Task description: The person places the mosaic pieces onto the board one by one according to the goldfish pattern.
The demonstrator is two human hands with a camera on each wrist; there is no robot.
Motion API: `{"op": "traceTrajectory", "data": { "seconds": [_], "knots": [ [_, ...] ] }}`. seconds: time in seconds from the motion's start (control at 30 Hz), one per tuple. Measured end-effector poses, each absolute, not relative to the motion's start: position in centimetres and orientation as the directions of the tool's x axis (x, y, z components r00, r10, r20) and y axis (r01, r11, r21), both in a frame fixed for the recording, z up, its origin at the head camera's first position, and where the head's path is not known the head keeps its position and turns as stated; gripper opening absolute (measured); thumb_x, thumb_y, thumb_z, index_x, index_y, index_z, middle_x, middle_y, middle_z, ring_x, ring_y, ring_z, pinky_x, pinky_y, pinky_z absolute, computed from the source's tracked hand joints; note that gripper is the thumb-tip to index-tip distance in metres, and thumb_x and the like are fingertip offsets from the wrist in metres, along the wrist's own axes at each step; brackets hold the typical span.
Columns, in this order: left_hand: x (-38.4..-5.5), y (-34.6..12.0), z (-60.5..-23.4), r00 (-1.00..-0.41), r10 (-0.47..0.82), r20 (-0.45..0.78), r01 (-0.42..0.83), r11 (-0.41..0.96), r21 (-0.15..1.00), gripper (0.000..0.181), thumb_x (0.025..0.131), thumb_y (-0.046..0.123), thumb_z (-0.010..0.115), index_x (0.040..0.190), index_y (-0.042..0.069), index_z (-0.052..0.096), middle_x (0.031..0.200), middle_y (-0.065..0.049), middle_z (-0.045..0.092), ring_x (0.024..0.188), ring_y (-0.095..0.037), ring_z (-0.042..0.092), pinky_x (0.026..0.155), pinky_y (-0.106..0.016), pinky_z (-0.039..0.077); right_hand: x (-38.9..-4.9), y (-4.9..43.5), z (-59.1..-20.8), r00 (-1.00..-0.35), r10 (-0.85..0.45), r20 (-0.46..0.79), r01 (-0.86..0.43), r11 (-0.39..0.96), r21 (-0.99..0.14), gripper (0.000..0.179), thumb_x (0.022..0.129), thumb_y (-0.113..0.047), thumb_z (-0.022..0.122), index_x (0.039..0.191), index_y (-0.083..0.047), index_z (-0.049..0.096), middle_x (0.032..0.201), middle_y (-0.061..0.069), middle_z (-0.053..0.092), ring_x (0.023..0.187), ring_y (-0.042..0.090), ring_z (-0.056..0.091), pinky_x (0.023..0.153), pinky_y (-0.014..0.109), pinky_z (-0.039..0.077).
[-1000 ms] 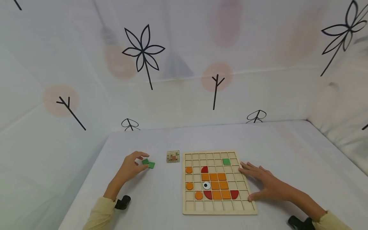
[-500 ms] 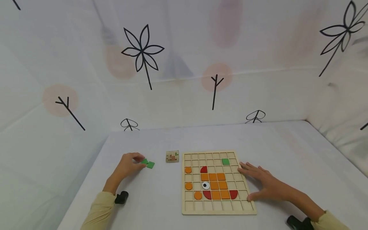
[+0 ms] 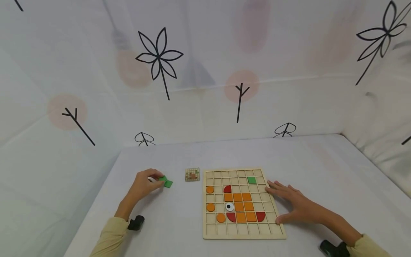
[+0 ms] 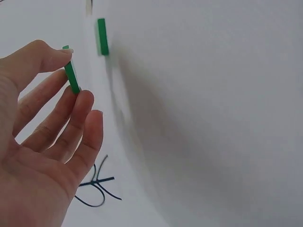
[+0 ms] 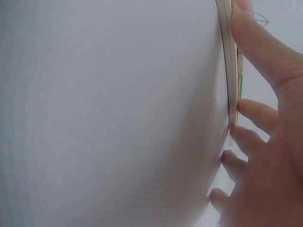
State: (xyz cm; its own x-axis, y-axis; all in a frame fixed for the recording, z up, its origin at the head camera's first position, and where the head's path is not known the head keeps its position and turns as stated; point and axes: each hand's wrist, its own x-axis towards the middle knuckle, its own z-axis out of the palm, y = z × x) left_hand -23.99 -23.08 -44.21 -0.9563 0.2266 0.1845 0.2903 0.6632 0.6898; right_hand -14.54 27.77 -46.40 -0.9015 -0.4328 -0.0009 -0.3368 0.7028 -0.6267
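Note:
Left of the board, my left hand (image 3: 145, 184) pinches a green square tile (image 4: 71, 75) between thumb and fingertips, raised off the table in the left wrist view. Another green tile (image 3: 168, 184) lies on the table just beyond it. A wooden grid board (image 3: 244, 230) carries orange squares (image 3: 239, 206), orange discs (image 3: 210, 189), red quarter-round pieces (image 3: 260, 216), a white eye piece (image 3: 229, 206) and one green square (image 3: 252, 180). Along the board's right edge rests my right hand (image 3: 300, 207), fingers spread and fairly straight, thumb and fingertips touching the rim in the right wrist view.
A small pattern card (image 3: 192, 175) with a coloured grid lies between the left hand and the board. White cloth with drawn plants hangs behind the white table (image 3: 179, 221). Each wrist wears a black camera (image 3: 136, 222).
My left hand closed in on one of the two green tiles, pinched it and lifted it slightly. My right hand stays at the board's edge.

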Motion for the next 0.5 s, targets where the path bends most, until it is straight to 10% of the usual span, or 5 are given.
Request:
{"op": "traceTrajectory", "data": {
  "seconds": [0.5],
  "knots": [
    [-23.4, -18.0, -42.6, -0.864, 0.385, 0.324, 0.496, 0.549, 0.673, 0.016, 0.076, 0.006, 0.076, 0.091, 0.008, 0.071, 0.088, 0.001, 0.067, 0.083, -0.026, 0.061, 0.066, -0.031, 0.052, -14.8, 27.8, -46.4, -0.902, -0.43, -0.036, -0.323, 0.729, -0.603, 0.097, 0.062, -0.059, 0.077, 0.143, -0.017, 0.043, 0.152, 0.014, 0.027, 0.139, 0.043, 0.013, 0.104, 0.067, 0.005]
  ]
}}
